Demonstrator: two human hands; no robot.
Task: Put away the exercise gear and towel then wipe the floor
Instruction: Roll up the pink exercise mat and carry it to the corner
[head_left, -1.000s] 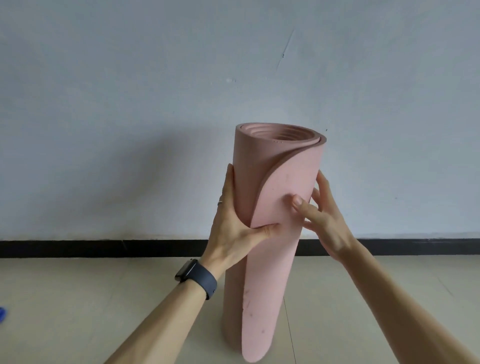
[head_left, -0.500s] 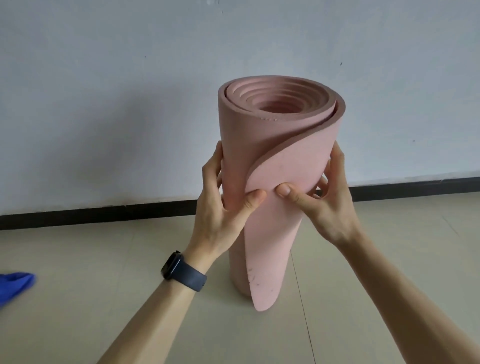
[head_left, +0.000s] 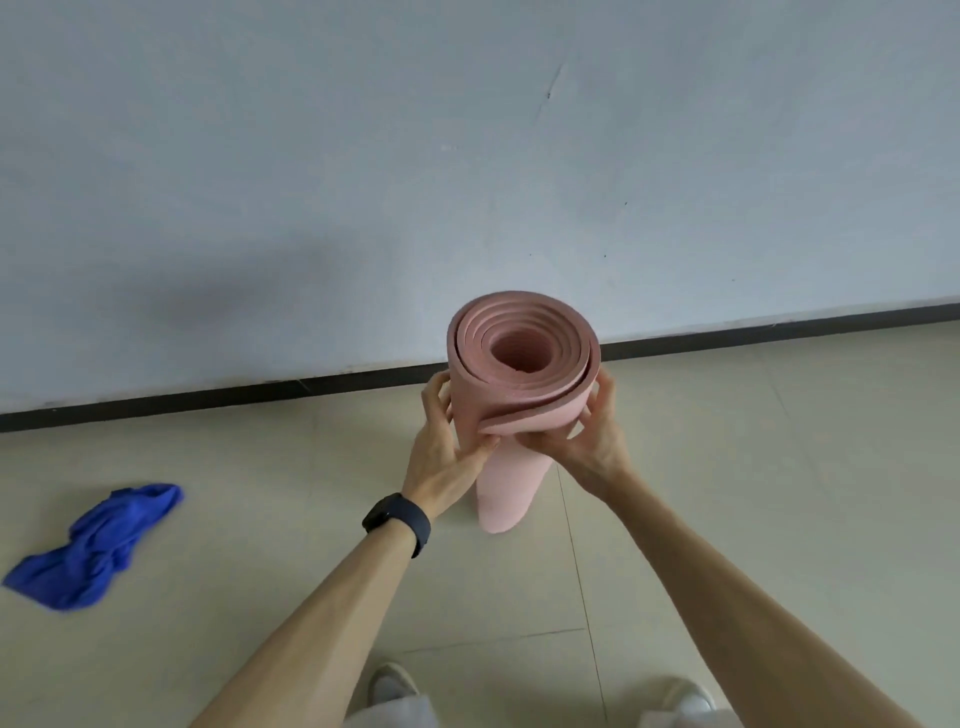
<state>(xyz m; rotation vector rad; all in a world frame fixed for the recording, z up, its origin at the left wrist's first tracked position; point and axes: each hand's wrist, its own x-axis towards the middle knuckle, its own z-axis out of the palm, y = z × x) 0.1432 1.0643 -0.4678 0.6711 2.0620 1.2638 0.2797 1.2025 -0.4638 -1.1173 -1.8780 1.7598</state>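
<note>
Dropping lower into centre frame, showing its spiral end: rolled mat (head_left: 501, 410), standing upright on the floor (head_left: 779, 467) by the wall (head_left: 311, 156). Clasping it either side with left grip (head_left: 441, 462) and right grip (head_left: 592, 441), thumbs pinning the loose flap. Likely needing even squeeze, keeping coils tight while carrying. Lying lower left, blue towel (head_left: 104, 545).

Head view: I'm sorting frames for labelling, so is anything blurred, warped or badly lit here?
Head view: the blue towel near the left edge is smeared, with a soft outline. The rolled pink mat is sharp. The black skirting runs tilted across the frame, not level. A soft grey shadow lies on the wall left of the mat. The light is even and there is no glare.
</note>
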